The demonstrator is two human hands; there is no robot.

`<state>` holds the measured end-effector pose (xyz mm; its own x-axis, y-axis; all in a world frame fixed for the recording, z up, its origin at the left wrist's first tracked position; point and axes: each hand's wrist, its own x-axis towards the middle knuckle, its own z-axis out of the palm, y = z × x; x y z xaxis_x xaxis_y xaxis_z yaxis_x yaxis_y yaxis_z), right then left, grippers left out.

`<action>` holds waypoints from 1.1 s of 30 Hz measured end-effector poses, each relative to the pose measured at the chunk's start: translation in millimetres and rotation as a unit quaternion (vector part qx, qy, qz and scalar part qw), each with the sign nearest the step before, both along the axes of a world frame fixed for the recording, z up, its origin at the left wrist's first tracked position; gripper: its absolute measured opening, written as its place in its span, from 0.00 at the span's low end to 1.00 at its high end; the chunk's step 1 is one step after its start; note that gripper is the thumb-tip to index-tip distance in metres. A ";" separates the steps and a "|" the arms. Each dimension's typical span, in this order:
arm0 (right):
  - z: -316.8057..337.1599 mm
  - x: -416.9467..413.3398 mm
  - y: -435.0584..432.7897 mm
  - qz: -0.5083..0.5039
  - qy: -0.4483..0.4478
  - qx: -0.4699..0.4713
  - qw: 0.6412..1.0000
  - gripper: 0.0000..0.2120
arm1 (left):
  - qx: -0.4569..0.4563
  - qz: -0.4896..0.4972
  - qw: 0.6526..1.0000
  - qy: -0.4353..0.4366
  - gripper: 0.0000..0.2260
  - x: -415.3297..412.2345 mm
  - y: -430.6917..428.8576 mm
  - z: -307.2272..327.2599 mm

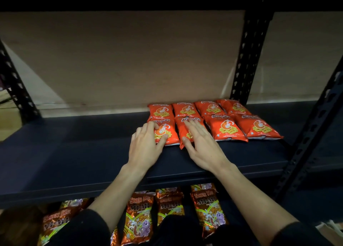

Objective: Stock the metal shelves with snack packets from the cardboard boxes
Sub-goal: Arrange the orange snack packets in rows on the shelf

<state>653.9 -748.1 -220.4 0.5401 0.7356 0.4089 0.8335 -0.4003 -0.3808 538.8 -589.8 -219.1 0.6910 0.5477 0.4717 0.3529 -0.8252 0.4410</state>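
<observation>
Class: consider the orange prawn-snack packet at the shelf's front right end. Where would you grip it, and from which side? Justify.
I would pinch the front-right orange packet by its near sealed edge, reaching from the open front of the shelf. It lies flat, a neighbouring packet close on its left and a back-row packet behind; its near edge faces bare shelf.

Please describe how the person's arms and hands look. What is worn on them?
The left hand and the right hand are bare: no gloves, and no ring, watch or bracelet shows. The forearms are uncovered too. The left sleeve and the right sleeve are black and plain, without visible markings, and end near the elbows.
</observation>
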 end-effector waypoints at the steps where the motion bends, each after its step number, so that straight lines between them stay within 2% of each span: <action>1: -0.2 -0.2 -0.1 -0.002 -0.005 0.011 1.000 0.27 | -0.001 -0.005 1.000 -0.004 0.17 -0.2 0.1 -0.5; 7: -1.2 2.7 -3.2 -0.048 -0.034 0.060 0.996 0.21 | -0.049 -0.011 0.997 -0.055 0.14 -9.3 2.5 -1.6; 12: -2.4 4.0 -1.7 -0.075 -0.048 0.043 0.995 0.19 | -0.050 -0.015 0.998 -0.022 0.15 -8.9 4.3 -4.6; 21: -3.6 2.7 -2.1 -0.099 -0.056 0.049 0.992 0.14 | -0.035 -0.006 0.999 -0.028 0.16 -5.0 5.3 -5.0; 33: -0.4 2.2 -0.5 -0.093 -0.032 0.013 0.995 0.18 | -0.047 0.004 0.998 -0.046 0.16 -8.5 3.3 -3.4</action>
